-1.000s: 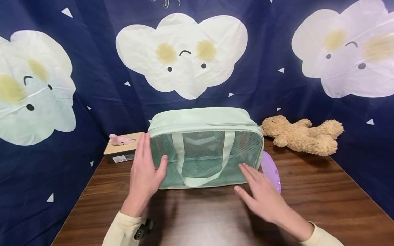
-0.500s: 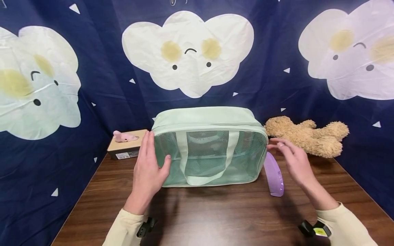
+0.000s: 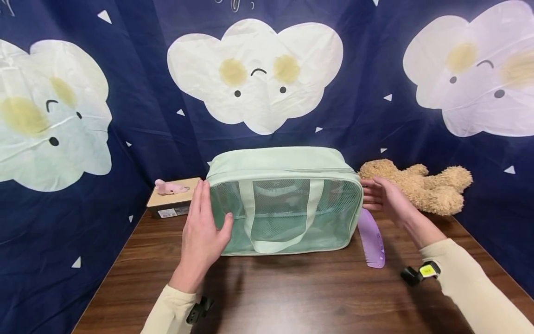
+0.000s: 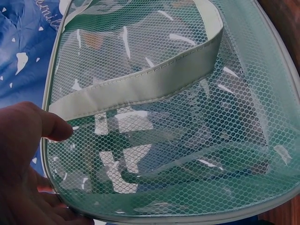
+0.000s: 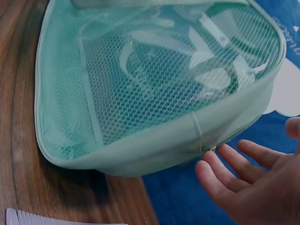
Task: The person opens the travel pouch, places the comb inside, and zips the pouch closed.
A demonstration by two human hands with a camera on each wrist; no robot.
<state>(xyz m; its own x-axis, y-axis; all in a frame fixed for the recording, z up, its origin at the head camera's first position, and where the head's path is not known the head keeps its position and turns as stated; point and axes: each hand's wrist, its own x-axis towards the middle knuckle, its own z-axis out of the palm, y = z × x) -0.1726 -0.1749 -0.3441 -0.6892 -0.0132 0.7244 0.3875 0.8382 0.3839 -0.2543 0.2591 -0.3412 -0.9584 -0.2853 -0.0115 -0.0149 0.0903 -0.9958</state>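
A mint-green bag [image 3: 283, 204] with clear mesh sides and a pale strap handle [image 3: 277, 246] stands upright mid-table. At its left end, my left hand [image 3: 204, 227] lies with straight fingers against the edge, thumb over the front panel. The left wrist view shows that thumb [image 4: 58, 129] touching the mesh near the rim. My right hand [image 3: 390, 197] is at the bag's right end, fingers extended toward it. In the right wrist view, the fingertips [image 5: 208, 161] meet the bag's side near the zipper end. Behind the right hand lies a tan plush bear [image 3: 434, 185].
A purple comb [image 3: 371, 239] lies on the wooden table [image 3: 283, 297] just right of the bag. At the back left stands a box [image 3: 175, 204] with a small pink plush toy [image 3: 170, 187] on top. A dark blue cloud-print curtain [image 3: 142, 93] surrounds the table.
My right hand has moved from the bag's lower front right up and around to its right end, uncovering the comb. The left hand keeps its place against the left end.
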